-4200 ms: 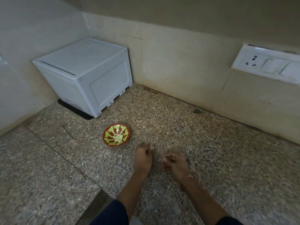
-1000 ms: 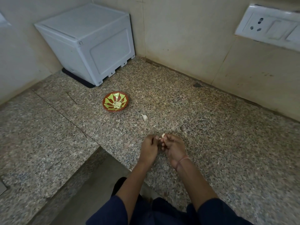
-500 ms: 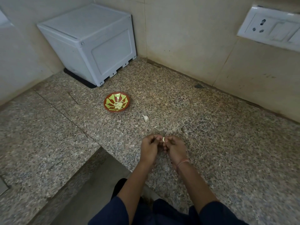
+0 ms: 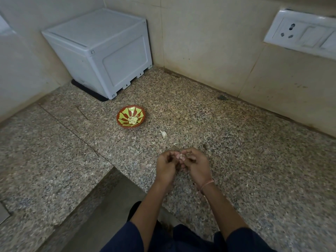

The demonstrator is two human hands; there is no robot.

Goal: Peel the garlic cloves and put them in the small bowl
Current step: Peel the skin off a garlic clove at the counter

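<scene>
Granite bench [image 4: 254,160] carries a white box [image 4: 101,51] in its far corner. Both forearms reach forward; left hand [image 4: 166,167] and right hand [image 4: 197,165] meet, backs up, fingers curled. Small bowl [image 4: 121,113], ahead-left and well apart, holds peeled cloves [image 4: 132,120]; a peel scrap [image 4: 163,133] lies nearer. Both grips pinch one garlic clove [image 4: 181,156] between the fingertips.

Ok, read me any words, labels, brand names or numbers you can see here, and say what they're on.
No readable text anywhere.
Grey-white plastic box: plain panels, no label.
White wall socket and switch plate: no marking visible.
Small red bowl with yellow painted stripes: pattern only.
Small pale garlic clove pinched between the left hand and right hand: no packaging.
</scene>
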